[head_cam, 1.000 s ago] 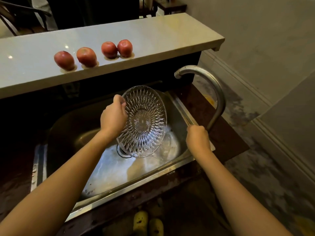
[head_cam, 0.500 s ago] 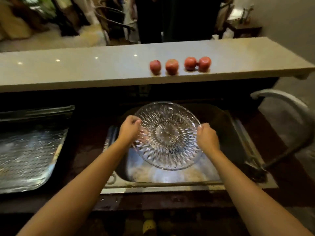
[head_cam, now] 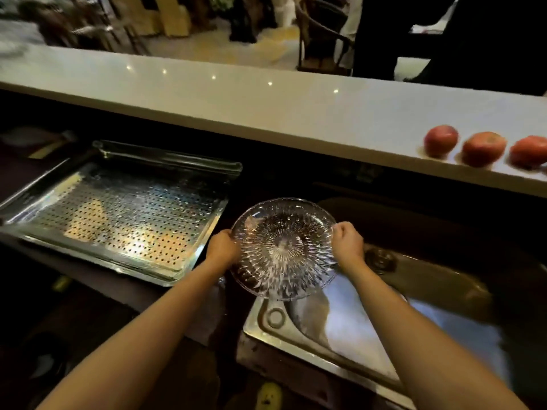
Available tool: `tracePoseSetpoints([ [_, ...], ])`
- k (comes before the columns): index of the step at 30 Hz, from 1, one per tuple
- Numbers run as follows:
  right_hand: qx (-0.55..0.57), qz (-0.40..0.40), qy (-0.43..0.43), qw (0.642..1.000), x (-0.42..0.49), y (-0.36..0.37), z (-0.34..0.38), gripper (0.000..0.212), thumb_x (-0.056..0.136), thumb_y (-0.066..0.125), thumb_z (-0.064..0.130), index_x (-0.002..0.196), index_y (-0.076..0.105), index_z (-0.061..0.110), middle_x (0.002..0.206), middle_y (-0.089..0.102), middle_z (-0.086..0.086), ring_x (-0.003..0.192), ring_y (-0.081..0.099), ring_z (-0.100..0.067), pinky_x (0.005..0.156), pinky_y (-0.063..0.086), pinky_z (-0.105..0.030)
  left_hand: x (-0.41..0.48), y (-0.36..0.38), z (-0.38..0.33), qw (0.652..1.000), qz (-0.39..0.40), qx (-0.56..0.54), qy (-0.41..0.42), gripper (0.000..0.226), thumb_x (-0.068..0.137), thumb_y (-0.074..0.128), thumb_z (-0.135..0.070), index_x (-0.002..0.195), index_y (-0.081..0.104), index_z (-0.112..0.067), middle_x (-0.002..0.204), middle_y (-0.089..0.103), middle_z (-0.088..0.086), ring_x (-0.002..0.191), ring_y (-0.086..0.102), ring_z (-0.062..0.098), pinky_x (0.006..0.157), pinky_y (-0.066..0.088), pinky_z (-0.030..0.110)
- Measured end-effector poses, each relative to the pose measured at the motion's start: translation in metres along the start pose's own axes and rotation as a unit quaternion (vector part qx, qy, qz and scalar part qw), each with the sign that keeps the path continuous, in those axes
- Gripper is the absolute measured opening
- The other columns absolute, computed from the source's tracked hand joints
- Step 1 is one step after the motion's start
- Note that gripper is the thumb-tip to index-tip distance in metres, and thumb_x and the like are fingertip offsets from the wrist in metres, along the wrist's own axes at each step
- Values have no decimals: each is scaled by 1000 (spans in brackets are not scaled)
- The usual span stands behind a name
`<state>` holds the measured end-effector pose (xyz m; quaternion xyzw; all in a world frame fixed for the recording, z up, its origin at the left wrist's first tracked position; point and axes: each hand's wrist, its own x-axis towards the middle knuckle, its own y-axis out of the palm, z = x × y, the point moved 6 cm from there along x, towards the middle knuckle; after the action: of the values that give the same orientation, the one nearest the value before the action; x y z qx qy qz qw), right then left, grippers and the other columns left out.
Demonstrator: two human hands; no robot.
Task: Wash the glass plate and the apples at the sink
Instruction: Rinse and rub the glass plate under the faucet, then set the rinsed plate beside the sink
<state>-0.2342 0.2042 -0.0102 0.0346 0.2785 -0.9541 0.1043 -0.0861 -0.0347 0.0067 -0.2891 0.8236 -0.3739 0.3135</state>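
glass plate (head_cam: 283, 249) moved left, left hand (head_cam: 223, 247), right hand (head_cam: 347, 242) holding rim

Bare left hand (head_cam: 223, 250) and forearm, bare right hand (head_cam: 347, 241) and forearm, yellow slipper (head_cam: 268, 396)

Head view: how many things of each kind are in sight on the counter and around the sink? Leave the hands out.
Apples: 3, the rightmost cut off by the frame edge
Glass plate: 1
Perforated metal tray: 1
Sink: 1
Total: 6
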Motion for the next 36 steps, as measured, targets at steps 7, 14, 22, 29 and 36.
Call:
tracePoseSetpoints([
  [7,32,10,-5,999,27,38,-4,23,97,41,19,97,59,4,78,53,0,69,48,-12,57,37,-26,17,20,22,998,-12,-48,-35,48,86,47,6,134,38,3,129,47,26,114,50,41,96,45,49],
  [14,58,9,15,998,32,52,-16,24,97,44,19,98,59,0,81,55,-4,76,50,-17,68,40,-32,19,28,24,1000,-11,22,9,63,91,51,-11,146,22,-7,146,31,18,129,29,39,106,30,43],
  [22,19,94,70,993,38,61,-20,32,99,36,31,95,53,4,81,50,-11,79,47,-23,70,35,-33,8,32,7,993,57,91,55,73,88,51,-7,149,10,-12,158,-2,15,144,0,36,116,16,48],
  [29,-71,125,74,987,29,27,1,44,97,40,38,126,45,4,114,58,-14,105,56,-27,87,45,-36,-10,7,-89,976,74,32,201,60,90,53,-24,144,30,-10,146,40,11,135,34,26,110,32,38],
  [36,-176,19,9,984,11,-90,62,34,90,53,38,115,56,16,95,64,-3,95,63,-24,80,50,-35,-47,-20,-235,917,67,-63,388,45,86,60,-26,130,50,-16,116,62,0,94,53,7,81,38,18],
])
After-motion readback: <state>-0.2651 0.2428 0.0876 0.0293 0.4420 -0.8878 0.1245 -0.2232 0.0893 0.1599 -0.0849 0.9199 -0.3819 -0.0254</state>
